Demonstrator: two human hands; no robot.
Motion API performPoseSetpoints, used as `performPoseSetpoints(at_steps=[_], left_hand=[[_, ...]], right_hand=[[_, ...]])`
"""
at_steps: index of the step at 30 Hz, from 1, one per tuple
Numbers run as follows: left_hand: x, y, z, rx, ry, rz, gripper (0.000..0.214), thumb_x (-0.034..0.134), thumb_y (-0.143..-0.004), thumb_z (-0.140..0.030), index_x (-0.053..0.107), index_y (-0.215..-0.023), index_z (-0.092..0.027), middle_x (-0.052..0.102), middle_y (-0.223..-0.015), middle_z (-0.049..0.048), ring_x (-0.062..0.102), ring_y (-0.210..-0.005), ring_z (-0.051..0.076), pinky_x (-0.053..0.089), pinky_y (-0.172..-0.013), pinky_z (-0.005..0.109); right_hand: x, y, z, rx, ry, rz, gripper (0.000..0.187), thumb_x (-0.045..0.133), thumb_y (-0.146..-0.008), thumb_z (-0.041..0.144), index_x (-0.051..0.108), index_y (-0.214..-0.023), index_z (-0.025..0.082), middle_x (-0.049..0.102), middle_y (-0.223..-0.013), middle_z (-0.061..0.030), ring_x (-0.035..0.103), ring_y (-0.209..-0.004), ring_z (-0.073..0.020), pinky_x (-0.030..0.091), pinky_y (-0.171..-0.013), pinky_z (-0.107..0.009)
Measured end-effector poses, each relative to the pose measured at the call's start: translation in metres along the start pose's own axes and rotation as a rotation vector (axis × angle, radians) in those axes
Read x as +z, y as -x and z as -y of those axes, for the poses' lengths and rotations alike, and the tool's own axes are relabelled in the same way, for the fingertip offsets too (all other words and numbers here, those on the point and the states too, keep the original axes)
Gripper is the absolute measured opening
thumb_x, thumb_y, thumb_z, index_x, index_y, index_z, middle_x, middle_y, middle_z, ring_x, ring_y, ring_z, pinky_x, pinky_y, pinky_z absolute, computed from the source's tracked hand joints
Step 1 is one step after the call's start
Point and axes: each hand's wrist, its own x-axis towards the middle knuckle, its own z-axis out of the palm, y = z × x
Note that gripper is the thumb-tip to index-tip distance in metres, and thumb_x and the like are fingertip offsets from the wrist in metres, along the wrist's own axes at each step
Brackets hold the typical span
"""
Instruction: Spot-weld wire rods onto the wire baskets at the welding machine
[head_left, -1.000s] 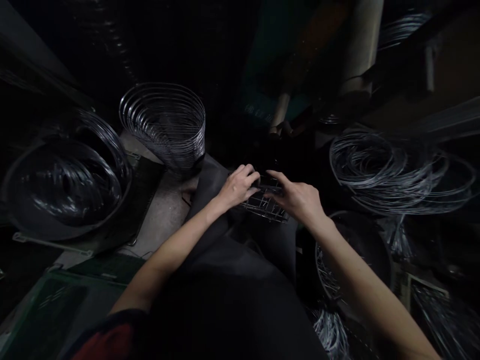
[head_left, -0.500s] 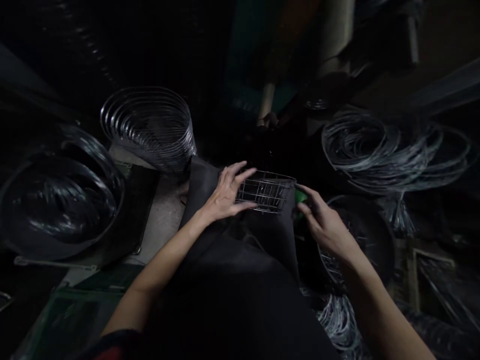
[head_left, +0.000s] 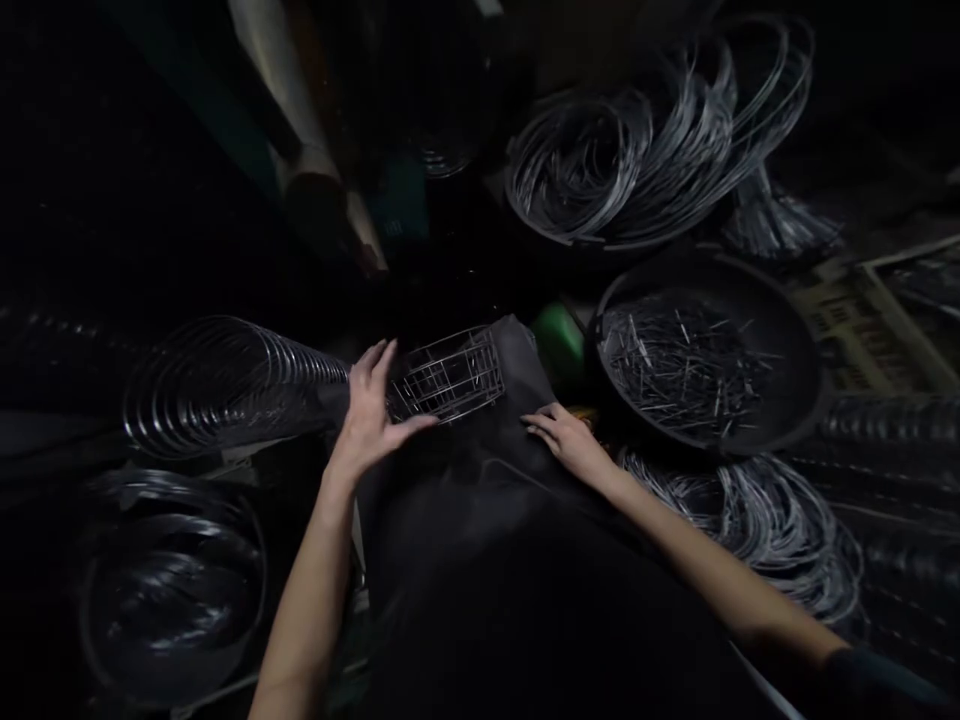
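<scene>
A small cage-like wire basket (head_left: 454,370) lies tilted on the dark cloth (head_left: 517,350) over my lap. At its left end is my left hand (head_left: 367,410), thumb and fingers spread wide around that end, the thumb along the near lower edge. Whether the fingers press on the wires cannot be made out. My right hand (head_left: 566,440) rests at the cloth to the right of the basket, fingers stretched out to the left, with nothing visible in them. Just beyond it sits a green object (head_left: 559,340), its kind unclear in the dim light.
A dark bowl (head_left: 795,340) of short metal pieces stands at right. Wire coils (head_left: 592,160) fill another bowl behind it, and more looped wire (head_left: 780,530) lies nearer. To the left are a large wire coil (head_left: 202,390) and a round container (head_left: 259,560) with shiny strips.
My view has swung to the right. The right hand has moved away from the green object toward the cloth. My left hand stays spread at the basket's left end, and the basket is now tilted.
</scene>
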Motion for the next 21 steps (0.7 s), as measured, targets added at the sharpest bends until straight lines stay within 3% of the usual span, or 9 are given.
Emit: performPoseSetpoints(at_steps=[2, 5, 8, 11, 16, 21], left_hand=[[0.009, 0.000, -0.017, 0.060, -0.093, 0.014, 0.107, 0.073, -0.059, -0.071, 0.027, -0.145, -0.026, 0.019, -0.151, 0.0187, 0.017, -0.139, 0.044, 0.016, -0.108, 0.070], [0.024, -0.005, -0.028, 0.056, -0.212, 0.037, 0.100, 0.076, -0.059, -0.067, 0.033, -0.142, -0.030, 0.012, -0.154, 0.0172, 0.010, -0.139, 0.049, 0.007, -0.105, 0.075], [0.030, -0.011, -0.026, 0.007, -0.230, 0.053, 0.099, 0.078, -0.061, -0.062, 0.032, -0.142, -0.028, 0.015, -0.151, 0.0187, 0.015, -0.137, 0.048, 0.013, -0.105, 0.073], [0.023, -0.013, -0.019, 0.049, -0.171, 0.043, 0.097, 0.081, -0.060, -0.057, 0.034, -0.139, -0.027, 0.025, -0.144, 0.0180, 0.027, -0.133, 0.044, 0.022, -0.106, 0.068], [0.000, -0.006, 0.008, 0.066, 0.135, -0.147, 0.105, 0.085, -0.054, -0.057, 0.026, -0.137, -0.029, 0.035, -0.136, 0.0123, 0.040, -0.127, 0.034, 0.036, -0.107, 0.054], [-0.005, 0.005, 0.030, -0.048, 0.354, -0.273, 0.109, 0.085, -0.052, -0.057, 0.021, -0.136, -0.031, 0.036, -0.134, 0.0119, 0.046, -0.122, 0.031, 0.041, -0.103, 0.053]], right_hand=[[0.004, 0.001, -0.008, -0.017, 0.010, -0.014, 0.031, 0.044, -0.092, 0.028, 0.068, -0.110, 0.019, 0.064, -0.104, -0.0119, 0.064, -0.096, -0.0220, 0.052, -0.087, -0.037], [0.004, 0.004, -0.014, -0.030, 0.047, 0.007, 0.032, 0.043, -0.093, 0.029, 0.067, -0.115, 0.022, 0.064, -0.106, -0.0098, 0.064, -0.096, -0.0213, 0.052, -0.084, -0.034], [0.001, 0.011, -0.012, 0.004, 0.124, 0.032, 0.035, 0.044, -0.094, 0.029, 0.063, -0.122, 0.025, 0.063, -0.114, -0.0086, 0.065, -0.094, -0.0210, 0.054, -0.077, -0.032], [-0.007, 0.017, -0.008, 0.046, 0.113, -0.010, 0.035, 0.046, -0.093, 0.028, 0.063, -0.124, 0.025, 0.066, -0.112, -0.0074, 0.066, -0.091, -0.0201, 0.054, -0.074, -0.030], [-0.009, 0.008, -0.012, -0.039, -0.182, -0.297, 0.033, 0.047, -0.093, 0.033, 0.067, -0.117, 0.024, 0.072, -0.101, -0.0045, 0.068, -0.090, -0.0182, 0.053, -0.086, -0.030], [-0.002, -0.016, -0.017, -0.018, -0.372, -0.272, 0.033, 0.049, -0.088, 0.043, 0.074, -0.098, 0.023, 0.074, -0.094, -0.0052, 0.069, -0.085, -0.0214, 0.055, -0.080, -0.034]])
